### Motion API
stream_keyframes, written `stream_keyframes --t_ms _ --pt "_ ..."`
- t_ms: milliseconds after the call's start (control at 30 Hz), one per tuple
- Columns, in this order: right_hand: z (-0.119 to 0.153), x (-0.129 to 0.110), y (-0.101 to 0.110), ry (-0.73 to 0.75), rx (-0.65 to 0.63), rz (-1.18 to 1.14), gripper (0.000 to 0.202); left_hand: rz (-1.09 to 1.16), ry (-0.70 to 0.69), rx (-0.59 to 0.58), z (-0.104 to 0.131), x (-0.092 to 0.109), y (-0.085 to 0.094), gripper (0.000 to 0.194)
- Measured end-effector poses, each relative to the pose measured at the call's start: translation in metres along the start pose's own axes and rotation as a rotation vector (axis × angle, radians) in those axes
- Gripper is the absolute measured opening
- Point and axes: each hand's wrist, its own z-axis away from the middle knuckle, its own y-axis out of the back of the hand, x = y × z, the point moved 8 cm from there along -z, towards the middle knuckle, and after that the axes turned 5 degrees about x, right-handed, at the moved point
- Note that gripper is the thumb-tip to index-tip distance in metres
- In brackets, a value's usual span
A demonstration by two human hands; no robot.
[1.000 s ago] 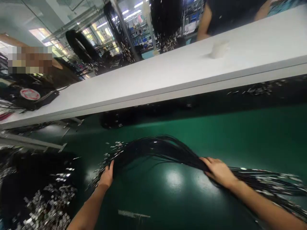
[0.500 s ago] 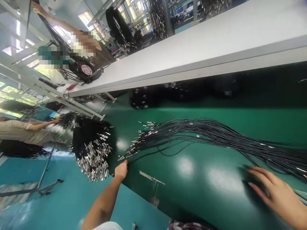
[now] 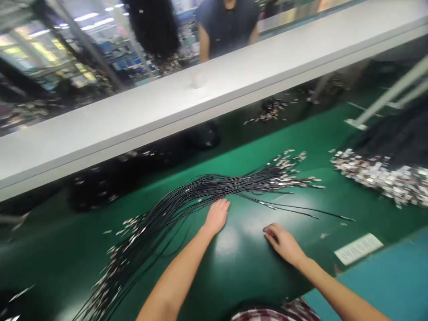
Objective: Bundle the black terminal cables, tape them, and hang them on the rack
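A long bundle of thin black cables (image 3: 207,187) with metal-looking tips lies across the green tabletop (image 3: 240,263). My left hand (image 3: 217,217) rests at the lower edge of the bundle's middle, fingers laid toward the cables; whether it presses on them cannot be made out. Off to the right, my right hand (image 3: 283,243) hovers over or rests on the bare green surface, fingers loosely curved, with a gap between thumb and fingers and nothing in it. A few strands stray from the bundle above that hand.
Behind the bundle runs a raised white shelf (image 3: 187,100). A thick pile of black cables (image 3: 394,133) with pale ends lies at the right. A white label (image 3: 358,248) sticks near the table's edge. Beyond the shelf stands a person in a dark top (image 3: 229,29).
The view has swung to the right. My left hand has gone from the tips at the bundle's left end to its middle. The right hand has moved away from the cables.
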Motion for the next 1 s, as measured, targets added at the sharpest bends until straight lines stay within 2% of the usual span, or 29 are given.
stream_keyframes --t_ms 67,100,167,233,333,433,467,500,567,633,667,767,833,933,1000 --pt "0.001 0.005 0.004 -0.065 0.061 -0.098 0.024 0.028 -0.137 0.012 -0.049 0.06 -0.019 0.046" --pt "0.003 0.009 0.007 -0.089 0.093 -0.155 0.022 0.029 -0.162 0.015 -0.066 0.079 -0.025 0.044" --pt "0.009 0.019 0.009 -0.174 0.155 -0.313 0.021 0.013 -0.164 0.008 -0.081 0.101 -0.033 0.035" --pt "0.021 0.034 0.003 -0.356 0.203 -0.583 0.028 -0.016 -0.129 -0.005 -0.074 0.107 -0.037 0.026" --pt "0.042 0.043 -0.025 -0.677 0.21 -1.068 0.042 -0.009 -0.114 -0.046 -0.038 0.103 -0.039 0.018" --pt "0.039 0.034 -0.036 -0.778 0.229 -1.304 0.043 0.072 -0.158 -0.087 -0.015 0.087 -0.028 0.014" --pt "0.031 0.033 -0.033 -0.772 0.263 -1.342 0.042 0.071 -0.126 -0.057 -0.017 0.074 -0.019 0.014" --pt "0.02 0.033 -0.027 -0.759 0.311 -1.378 0.041 0.04 -0.055 -0.007 -0.024 0.057 -0.007 0.021" --pt "-0.004 0.037 -0.007 -0.74 0.421 -1.434 0.036 -0.091 0.161 0.086 -0.045 0.017 0.016 0.053" --pt "-0.026 0.045 0.016 -0.74 0.481 -1.431 0.03 -0.253 0.305 0.054 -0.067 -0.011 0.028 0.075" --pt "-0.033 0.048 0.026 -0.737 0.478 -1.405 0.026 -0.324 0.305 -0.014 -0.078 -0.018 0.03 0.076" --pt "-0.034 0.054 0.048 -0.719 0.376 -1.274 0.018 -0.442 0.15 -0.208 -0.096 -0.015 0.037 0.054" --pt "-0.015 0.055 0.048 -0.737 0.279 -1.192 0.016 -0.449 0.071 -0.262 -0.091 -0.008 0.055 0.036" --pt "0.024 0.048 0.031 -0.747 0.125 -1.141 0.022 -0.437 0.019 -0.219 -0.059 0.007 0.091 0.028" --pt "0.045 0.039 0.016 -0.719 0.057 -1.183 0.034 -0.406 -0.002 -0.176 -0.022 0.027 0.098 0.032"
